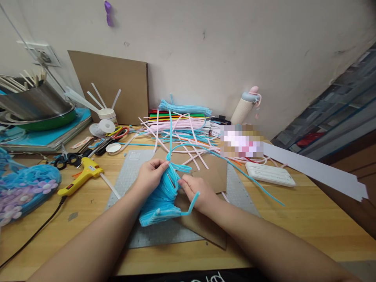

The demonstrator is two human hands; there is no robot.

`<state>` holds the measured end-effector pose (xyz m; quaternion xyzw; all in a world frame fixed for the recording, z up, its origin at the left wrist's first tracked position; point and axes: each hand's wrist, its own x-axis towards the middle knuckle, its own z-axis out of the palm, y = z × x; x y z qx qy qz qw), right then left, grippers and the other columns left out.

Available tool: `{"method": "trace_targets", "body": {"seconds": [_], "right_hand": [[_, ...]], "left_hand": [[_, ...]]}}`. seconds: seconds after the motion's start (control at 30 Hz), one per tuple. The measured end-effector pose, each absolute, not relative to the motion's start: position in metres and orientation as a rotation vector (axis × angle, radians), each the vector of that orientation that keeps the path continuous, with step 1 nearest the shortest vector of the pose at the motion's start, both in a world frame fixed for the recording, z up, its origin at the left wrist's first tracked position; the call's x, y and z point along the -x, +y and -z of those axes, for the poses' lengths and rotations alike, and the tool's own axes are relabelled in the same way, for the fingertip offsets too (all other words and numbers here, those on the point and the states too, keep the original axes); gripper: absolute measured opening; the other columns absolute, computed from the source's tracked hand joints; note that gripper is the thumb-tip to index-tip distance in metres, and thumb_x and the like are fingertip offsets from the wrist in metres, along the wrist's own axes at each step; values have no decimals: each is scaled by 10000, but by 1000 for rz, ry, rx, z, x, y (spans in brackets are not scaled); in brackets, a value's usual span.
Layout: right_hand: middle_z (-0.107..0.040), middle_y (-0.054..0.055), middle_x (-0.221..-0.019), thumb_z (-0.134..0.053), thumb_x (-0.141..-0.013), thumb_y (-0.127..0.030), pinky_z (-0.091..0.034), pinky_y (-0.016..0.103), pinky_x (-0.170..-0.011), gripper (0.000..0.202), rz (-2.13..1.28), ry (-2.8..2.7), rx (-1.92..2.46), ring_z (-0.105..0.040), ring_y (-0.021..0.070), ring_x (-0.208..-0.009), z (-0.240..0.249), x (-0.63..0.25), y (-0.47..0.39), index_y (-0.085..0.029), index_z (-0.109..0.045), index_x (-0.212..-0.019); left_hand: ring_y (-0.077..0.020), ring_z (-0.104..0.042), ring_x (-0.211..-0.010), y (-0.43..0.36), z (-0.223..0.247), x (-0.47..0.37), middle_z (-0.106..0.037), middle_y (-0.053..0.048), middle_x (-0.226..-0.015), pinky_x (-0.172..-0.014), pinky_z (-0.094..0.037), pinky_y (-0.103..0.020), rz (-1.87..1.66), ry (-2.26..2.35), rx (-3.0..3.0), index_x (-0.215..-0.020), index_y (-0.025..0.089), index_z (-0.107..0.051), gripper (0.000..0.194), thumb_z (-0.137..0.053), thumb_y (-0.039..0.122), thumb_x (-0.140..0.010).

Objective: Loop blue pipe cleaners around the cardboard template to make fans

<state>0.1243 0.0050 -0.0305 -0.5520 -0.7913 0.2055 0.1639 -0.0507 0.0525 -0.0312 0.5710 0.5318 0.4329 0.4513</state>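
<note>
A bundle of blue pipe cleaners (pixel 160 197), bent into loops and packed side by side, is held above the grey cutting mat (pixel 135 237). My left hand (pixel 152 172) pinches the looped strands near the top, where long stems stick up and out to the right. On the right side of the loops, my right hand (pixel 194 191) is closed with thumb and finger on a blue strand. One bent end juts out beside the right wrist. Brown cardboard (pixel 210 172) lies on the mat beneath and behind the bundle.
A yellow glue gun (pixel 84 178) and black-handled scissors (pixel 68 159) lie left, near a blue fluffy piece with lilac flowers (pixel 32 190). Behind are piled pipe cleaners (pixel 179 125) and a leaning bottle (pixel 245 105). A white power bank (pixel 270 174) lies right.
</note>
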Motion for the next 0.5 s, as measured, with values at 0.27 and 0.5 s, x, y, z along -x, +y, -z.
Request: {"method": "trace_targets", "body": {"seconds": [0.27,0.5], "right_hand": [[-582,14,-730,-238,-900,-449,-326,227,-575,387,-724,-2024,1498,-528,137,-682,26,-140,11,-184,-512,-832],[-581,19,-679,-232,-896,-449,-399,235,-558,384,-1051,-1825,1393,-538,127,-587,40,-133,13,-172,-489,-832]], "left_hand": [[-90,-458,-442,55,28,56,-539,19,-513,-454,-370,-199,-1042,1192,-1261,-663,139,-568,315,-606,452,-664],[-97,-458,-502,50,25,49,-546,16,-544,-506,-373,-201,-1017,1213,-1447,-632,137,-605,316,-607,453,-649]]}}
